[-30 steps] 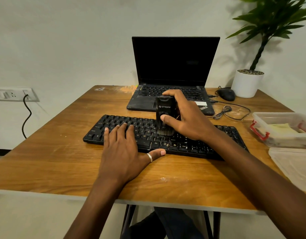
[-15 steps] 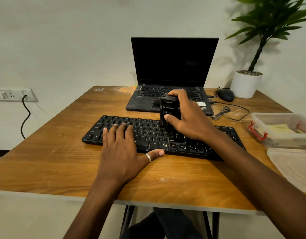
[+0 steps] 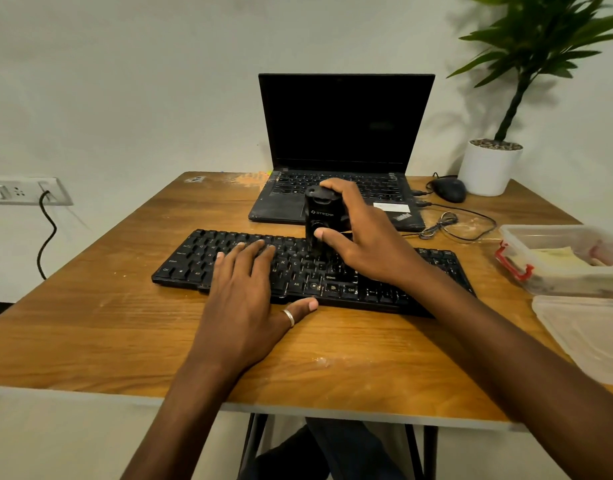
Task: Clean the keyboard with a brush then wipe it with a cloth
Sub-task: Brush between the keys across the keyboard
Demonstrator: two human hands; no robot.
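1. One wooden surface (image 3: 90, 323) carries everything, with pale dust in patches.
2. One laptop (image 3: 343, 126) stands open with its screen dark, at 12 o'clock from the keyboard. One potted plant (image 3: 488, 168) stands at 2 o'clock.
3. One keyboard (image 3: 201, 254), the thing you are cleaning, lies across the middle of the surface, just short of the laptop. It has not shifted over the last second.
4. There are two clear plastic pieces: one box (image 3: 568, 258) at 3 o'clock and one loose lid (image 3: 589, 334) at 4 o'clock. Something pale yellow lies in the box; whether it is the cloth, you cannot tell from here.
5. You have two hands at work.
   - Your left hand (image 3: 249, 299) lies flat on the left-hand keys with its grip spread and fingers straight, bracing as it did a second ago.
   - Your right hand (image 3: 371, 237) has its grip pinching the brush, thumb on the front face and fingers over the top.
6. One brush (image 3: 320, 216) stands upright. A second ago its bristles showed on the middle rows; now it has travelled toward 12 o'clock and sits on the far rows. That reads as one stroke away from you ending, so brushing is still under way and wiping has not begun.
7. One mouse (image 3: 448, 189) sits at 1 o'clock, and one ring (image 3: 289, 317) is on your left thumb.
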